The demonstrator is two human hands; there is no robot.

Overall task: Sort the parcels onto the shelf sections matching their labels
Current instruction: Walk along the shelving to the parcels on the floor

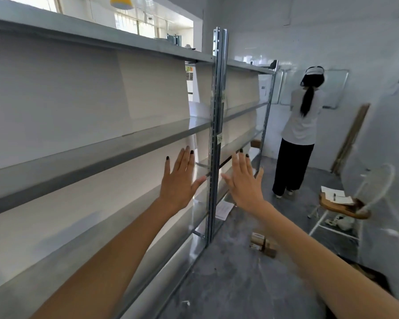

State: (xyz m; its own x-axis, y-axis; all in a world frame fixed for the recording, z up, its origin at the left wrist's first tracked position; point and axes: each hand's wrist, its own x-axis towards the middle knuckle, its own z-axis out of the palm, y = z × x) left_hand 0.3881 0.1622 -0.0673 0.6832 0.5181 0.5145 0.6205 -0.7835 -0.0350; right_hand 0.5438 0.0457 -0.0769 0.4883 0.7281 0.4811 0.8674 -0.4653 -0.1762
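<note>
Both bare arms outstretched, left hand (179, 180) and right hand (244, 183) spread empty before grey metal shelf (97, 153)

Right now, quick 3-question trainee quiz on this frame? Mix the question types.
1. True or false: both hands are open and holding nothing.
2. Where do the small parcels lie? A) on the middle shelf B) on the floor beside the rack C) on the chair
3. Fill in: the small label sticks to the rack's metal ____.

Key
1. True: left hand and right hand are spread, palms empty.
2. B: the parcels lie on the floor, near the rack's foot.
3. Upright: the label is on the upright.
</note>
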